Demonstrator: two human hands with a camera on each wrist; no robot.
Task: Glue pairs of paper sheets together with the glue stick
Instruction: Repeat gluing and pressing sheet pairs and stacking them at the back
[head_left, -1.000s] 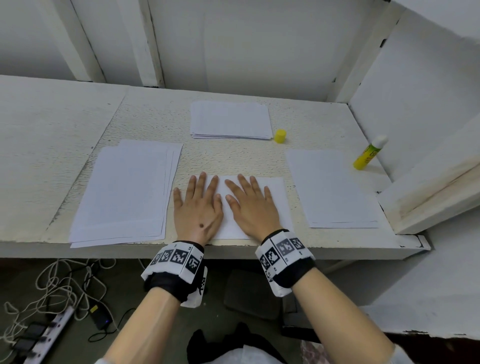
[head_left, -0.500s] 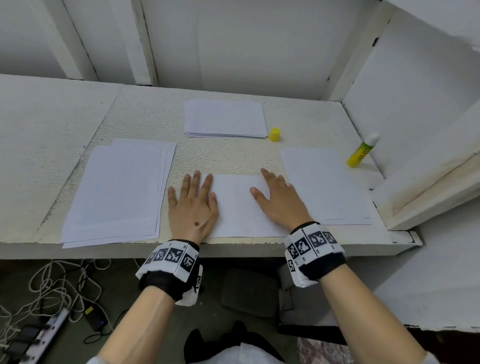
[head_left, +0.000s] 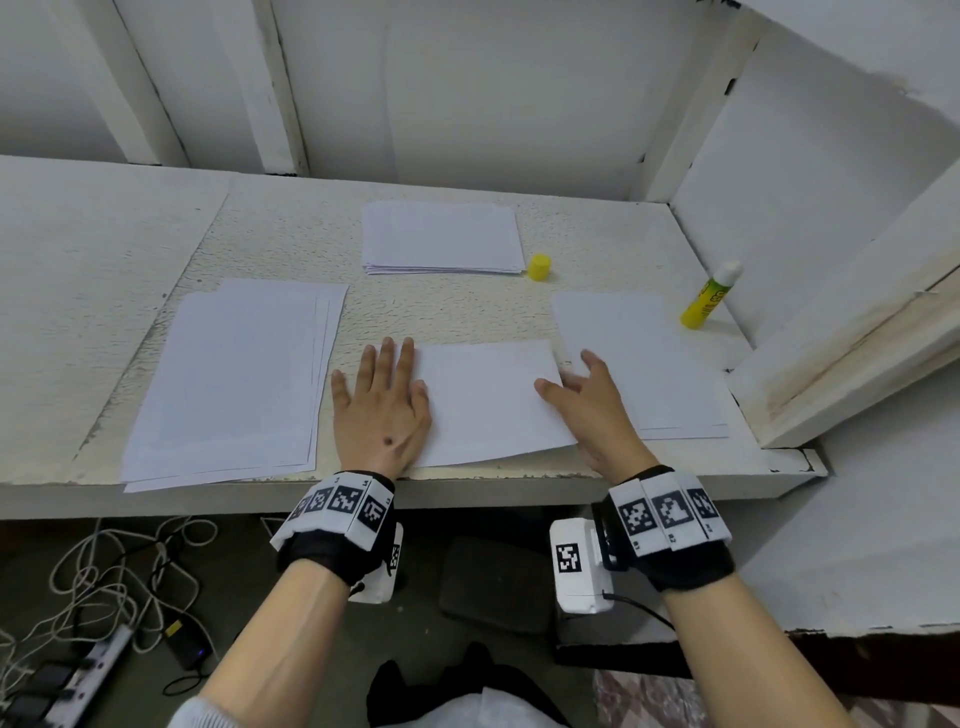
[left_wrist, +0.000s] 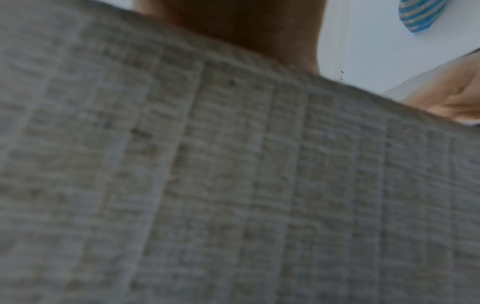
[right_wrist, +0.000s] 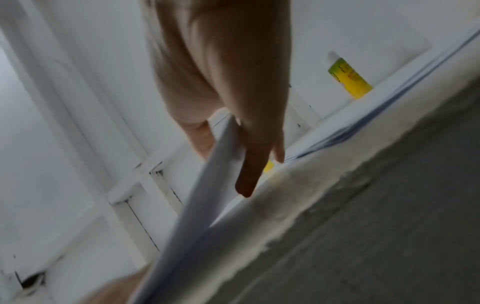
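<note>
A white paper sheet lies at the table's front edge between my hands. My left hand rests flat and open on its left edge. My right hand pinches the sheet's right edge, thumb on top. In the right wrist view that sheet runs raised between the thumb and the fingers. The uncapped yellow glue stick leans at the right wall, also visible as the glue stick. Its yellow cap stands beside the back stack. The left wrist view shows mostly the blurred table face.
Three paper stacks lie around: a large left stack, a back stack and a right stack under my right fingers. A slanted white board bounds the right side. Cables and a power strip lie on the floor.
My right hand slid from the middle of the sheet to its right edge and took hold of it, lifting it slightly. My left hand shifted a little left, staying flat.
</note>
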